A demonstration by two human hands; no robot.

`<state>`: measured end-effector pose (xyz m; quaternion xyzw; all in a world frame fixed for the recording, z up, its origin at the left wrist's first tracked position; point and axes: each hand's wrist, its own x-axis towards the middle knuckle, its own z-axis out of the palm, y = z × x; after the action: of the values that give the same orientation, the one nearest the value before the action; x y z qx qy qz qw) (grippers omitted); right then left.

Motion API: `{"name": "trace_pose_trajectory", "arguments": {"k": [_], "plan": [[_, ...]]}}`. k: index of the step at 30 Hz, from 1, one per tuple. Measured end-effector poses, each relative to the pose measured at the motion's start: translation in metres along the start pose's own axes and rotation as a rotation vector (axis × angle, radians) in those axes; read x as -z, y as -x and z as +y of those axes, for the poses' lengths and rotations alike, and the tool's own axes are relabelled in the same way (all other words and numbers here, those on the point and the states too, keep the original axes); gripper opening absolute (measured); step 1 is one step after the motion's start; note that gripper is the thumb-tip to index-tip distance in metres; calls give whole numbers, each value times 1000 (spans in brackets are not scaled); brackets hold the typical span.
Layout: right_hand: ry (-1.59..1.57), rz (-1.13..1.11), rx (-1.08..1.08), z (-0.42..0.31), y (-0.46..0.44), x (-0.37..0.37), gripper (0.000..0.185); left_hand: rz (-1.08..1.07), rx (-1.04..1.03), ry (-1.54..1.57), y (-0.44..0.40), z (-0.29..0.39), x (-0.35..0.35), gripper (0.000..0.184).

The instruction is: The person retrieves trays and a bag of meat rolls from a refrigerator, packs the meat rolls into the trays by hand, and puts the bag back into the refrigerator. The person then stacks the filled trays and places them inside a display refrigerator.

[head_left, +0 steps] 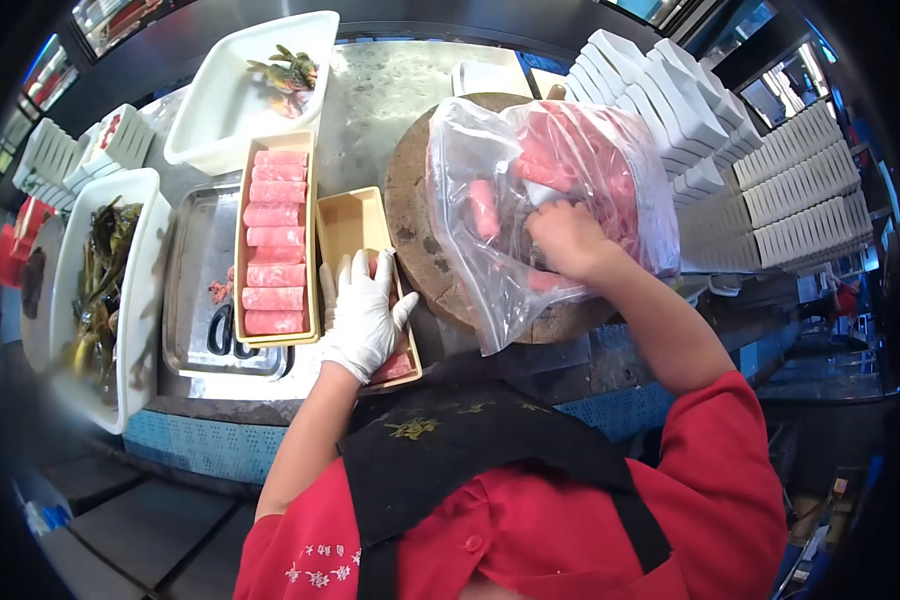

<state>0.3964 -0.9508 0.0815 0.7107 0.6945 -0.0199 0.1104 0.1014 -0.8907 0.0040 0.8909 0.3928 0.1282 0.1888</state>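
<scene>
My left hand (363, 312), in a white glove, lies with its fingers spread over a narrow yellow tray (349, 228); pink meat (394, 367) shows beneath it at the tray's near end. Inside a large clear plastic bag (510, 262) of meat rolls, my right hand (567, 238) reaches with bent fingers near one roll (542, 172); the plastic and glare hide its fingertips. The bag rests on a round wooden board (415, 215). Left of the narrow tray stands a second yellow tray (311, 240) filled with a row of several pink meat rolls (274, 245).
Black-handled scissors (220, 328) lie on a metal tray (198, 200). White tubs (150, 290) hold greens and other food at the left and back (210, 125). Stacked white dishes (670, 110) and more stacks (810, 220) stand at the right, with others (55, 155) far left.
</scene>
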Motion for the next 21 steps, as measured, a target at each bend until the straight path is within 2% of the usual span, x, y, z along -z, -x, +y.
{"name": "trace_pose_trajectory", "arguments": {"k": [1,2,4,5,7,10,11,15,17,18,20,21], "plan": [[-101,-117,-160,-2,-7,9,16,38,-15,-60,2,-1,-3,71],[-107,-115,-155,-5,-15,15,16,36,-11,-66,5,-1,-4,71],[-578,167,-261,-16,-26,18,19,40,-37,-34,12,4,-2,72],[-592,164,-267,-22,-25,12,19,7,-19,-32,16,5,-2,72],[-305,47,-23,-29,-26,8,23,-5,-18,-92,23,9,2,72],[-145,-72,-78,-31,5,36,27,-76,35,-125,31,14,7,73],[-238,-226,-36,-20,11,39,30,-67,15,-160,33,13,6,73],[-251,-285,92,-3,9,32,28,-100,-32,-163,33,10,8,78],[-225,-496,93,-6,1,43,24,-118,-52,-192,32,11,11,80],[-222,-489,94,-7,-1,43,24,-129,-44,-158,32,11,11,81],[-450,-95,-4,-9,-5,40,23,-137,-35,-124,32,10,9,82],[-447,-92,-3,-9,-17,28,23,-137,-33,-134,32,9,7,82]]}}
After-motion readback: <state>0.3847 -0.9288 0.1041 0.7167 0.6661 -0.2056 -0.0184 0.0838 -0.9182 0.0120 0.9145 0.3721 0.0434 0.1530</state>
